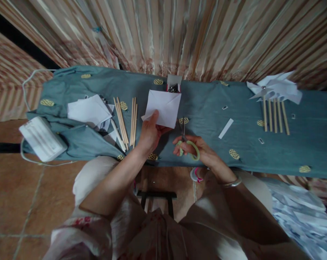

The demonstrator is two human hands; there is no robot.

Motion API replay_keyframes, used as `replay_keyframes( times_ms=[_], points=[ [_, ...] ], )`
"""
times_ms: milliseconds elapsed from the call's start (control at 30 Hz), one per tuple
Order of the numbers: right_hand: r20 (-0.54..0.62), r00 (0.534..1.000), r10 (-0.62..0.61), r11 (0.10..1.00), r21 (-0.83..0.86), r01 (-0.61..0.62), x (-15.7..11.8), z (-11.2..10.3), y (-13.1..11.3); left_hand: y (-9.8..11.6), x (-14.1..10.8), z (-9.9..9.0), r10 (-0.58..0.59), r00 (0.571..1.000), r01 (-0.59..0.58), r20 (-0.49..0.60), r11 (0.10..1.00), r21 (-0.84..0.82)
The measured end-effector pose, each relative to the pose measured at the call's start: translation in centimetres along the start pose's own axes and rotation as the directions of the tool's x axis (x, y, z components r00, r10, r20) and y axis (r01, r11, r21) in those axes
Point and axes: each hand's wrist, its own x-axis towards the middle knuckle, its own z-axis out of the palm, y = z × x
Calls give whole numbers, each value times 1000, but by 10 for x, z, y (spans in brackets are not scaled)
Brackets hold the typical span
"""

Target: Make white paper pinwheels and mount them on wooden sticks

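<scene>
My left hand (150,131) is closed on a white square sheet of paper (164,106), thumb on top and fingers beneath. Crease lines show near the sheet's upper corners. In my right hand (196,146) is a pair of scissors (193,151) with light green handles. Their blades point away from me, just right of the paper and apart from it. Behind the sheet stands a small open box (174,82) with dark shiny bits inside. A narrow white paper strip (226,128) lies on the cloth to the right.
Left on the green tablecloth (206,101) are a stack of white paper (89,111), wooden sticks (133,121) and a white power strip (43,139). Paper pinwheels (277,86) on sticks lie at the far right. A pleated curtain (163,39) hangs behind.
</scene>
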Motion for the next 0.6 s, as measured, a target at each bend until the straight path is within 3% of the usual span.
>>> replay_keyframes(
  times_ms=[167,600],
  points=[
    [59,997,46,998,-42,-43,-3,3,-2,1,0,2,5,1000,-5,-7,1000,1],
    [18,999,48,998,-40,-47,6,4,12,-3,-3,5,-17,999,17,32,1000,-12]
  ],
)
